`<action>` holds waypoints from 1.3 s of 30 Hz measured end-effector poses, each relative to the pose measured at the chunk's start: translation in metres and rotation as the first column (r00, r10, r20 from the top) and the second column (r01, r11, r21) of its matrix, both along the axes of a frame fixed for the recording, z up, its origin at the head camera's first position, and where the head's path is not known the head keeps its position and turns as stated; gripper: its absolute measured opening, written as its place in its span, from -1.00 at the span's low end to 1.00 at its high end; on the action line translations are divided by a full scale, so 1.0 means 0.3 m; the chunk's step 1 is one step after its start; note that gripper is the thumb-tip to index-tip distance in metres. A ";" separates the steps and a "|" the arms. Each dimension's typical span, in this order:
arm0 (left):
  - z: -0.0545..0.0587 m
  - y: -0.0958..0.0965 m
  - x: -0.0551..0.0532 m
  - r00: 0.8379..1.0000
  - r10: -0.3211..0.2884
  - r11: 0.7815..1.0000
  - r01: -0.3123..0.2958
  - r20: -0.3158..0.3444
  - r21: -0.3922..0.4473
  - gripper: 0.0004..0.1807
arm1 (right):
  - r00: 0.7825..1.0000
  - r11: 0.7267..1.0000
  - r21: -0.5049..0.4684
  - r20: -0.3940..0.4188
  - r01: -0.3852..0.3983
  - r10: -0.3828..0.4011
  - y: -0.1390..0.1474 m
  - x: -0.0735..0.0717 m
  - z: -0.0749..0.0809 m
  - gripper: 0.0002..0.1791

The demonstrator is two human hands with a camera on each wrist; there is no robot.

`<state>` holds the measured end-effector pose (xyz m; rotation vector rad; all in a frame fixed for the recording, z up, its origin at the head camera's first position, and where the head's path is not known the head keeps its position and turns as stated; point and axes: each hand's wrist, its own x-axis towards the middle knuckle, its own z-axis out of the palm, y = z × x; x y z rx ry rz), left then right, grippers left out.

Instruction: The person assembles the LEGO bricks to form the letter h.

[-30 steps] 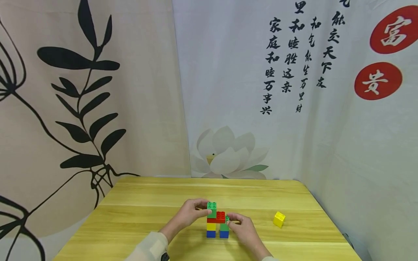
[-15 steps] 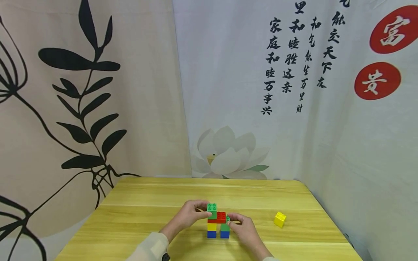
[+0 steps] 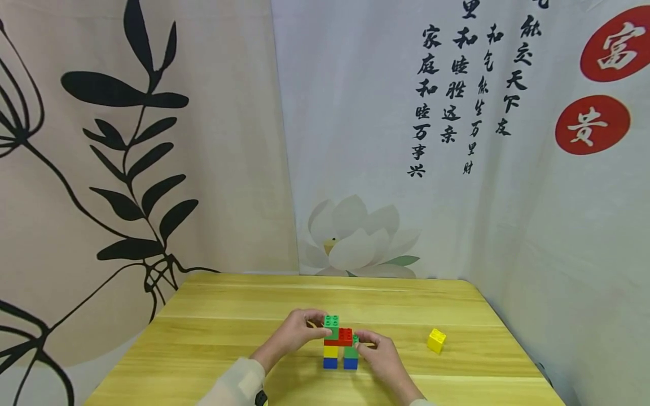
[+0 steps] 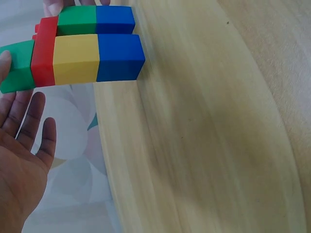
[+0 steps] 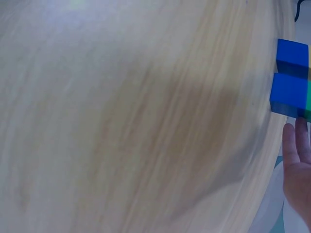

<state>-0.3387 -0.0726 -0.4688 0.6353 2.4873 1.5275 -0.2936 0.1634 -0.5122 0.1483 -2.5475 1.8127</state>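
A small toy-brick structure stands upright on the table. Its left column has a blue brick (image 3: 330,363), a yellow brick (image 3: 330,352), one end of a red brick (image 3: 345,336) and a top green brick (image 3: 332,321). The red brick reaches across to the right column, where a lower green brick (image 3: 351,353) sits on a second blue brick (image 3: 351,363). My left hand (image 3: 294,334) pinches the top green brick, its other fingers extended in the left wrist view. My right hand (image 3: 383,359) pinches the lower green brick near its exposed studs; its thumb is hidden in the right wrist view.
A loose yellow brick (image 3: 436,341) lies to the right on the wooden table (image 3: 228,304). Behind the table hangs a printed cloth (image 3: 355,141) with a lotus, leaves and writing.
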 end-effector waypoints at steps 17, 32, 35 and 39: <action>-0.016 -0.001 0.019 0.999 0.028 0.998 -0.030 0.040 0.061 -0.60 | 1.000 0.999 0.029 0.010 -0.020 0.020 0.005 0.011 0.003 -0.59; -0.022 -0.004 0.017 0.999 0.007 0.996 -0.011 0.049 0.092 -0.65 | 0.996 0.982 0.166 0.010 0.089 -0.092 0.102 -0.006 0.017 -0.53; -0.021 -0.004 0.017 0.998 0.005 0.995 -0.011 0.060 0.104 -0.64 | 0.991 0.974 0.184 -0.007 0.130 -0.131 0.134 -0.009 0.039 -0.54; -0.024 -0.006 0.017 0.998 0.001 0.995 -0.007 0.056 0.101 -0.63 | 0.986 0.969 0.186 -0.021 0.164 -0.163 0.175 -0.010 0.060 -0.56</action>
